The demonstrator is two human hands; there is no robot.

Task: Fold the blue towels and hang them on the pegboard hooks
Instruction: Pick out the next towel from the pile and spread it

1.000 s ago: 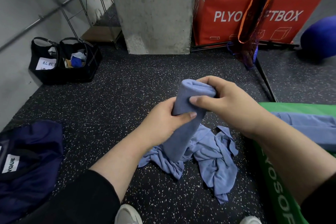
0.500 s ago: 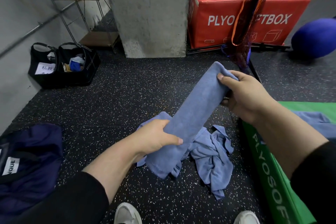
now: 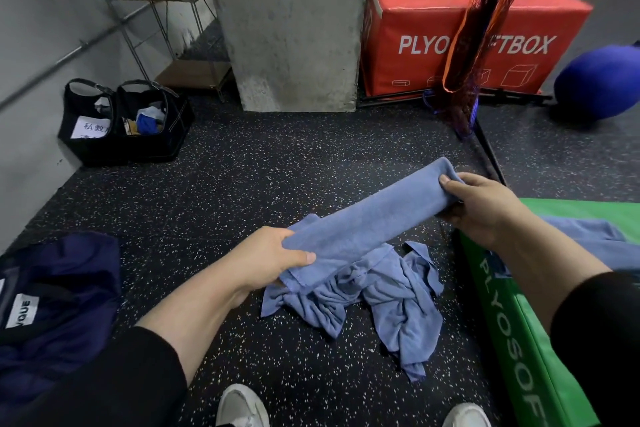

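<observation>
The person holds one folded towel [image 3: 367, 222] stretched out in the air between both hands, above the speckled floor [image 3: 277, 177]. It makes a long, narrow band, and its long axis runs on a slant: the low near end sits at the left hand [image 3: 266, 262], the far end rises away and to the right into the right hand [image 3: 481, 208]. Each hand has a grip on an end. The left thumb lies over the top of the cloth with the fingers curled beneath; the right fingers wrap the far end, which pokes out a little past them and points toward the red box [image 3: 467, 31].

So the towel lies wholly between the two grips, and neither hand is nearer its middle. The right end is the higher and farther one. To my eye the next fold turns on that axis: bringing one end over to the other would halve the band.

Directly under it, a heap of loose towels [image 3: 381, 295] lies crumpled on the floor, not touching the held one as far as I can tell. Another blue cloth [image 3: 588, 236] rests on the green mat [image 3: 512, 322] at the right. No pegboard shows from here.
</observation>
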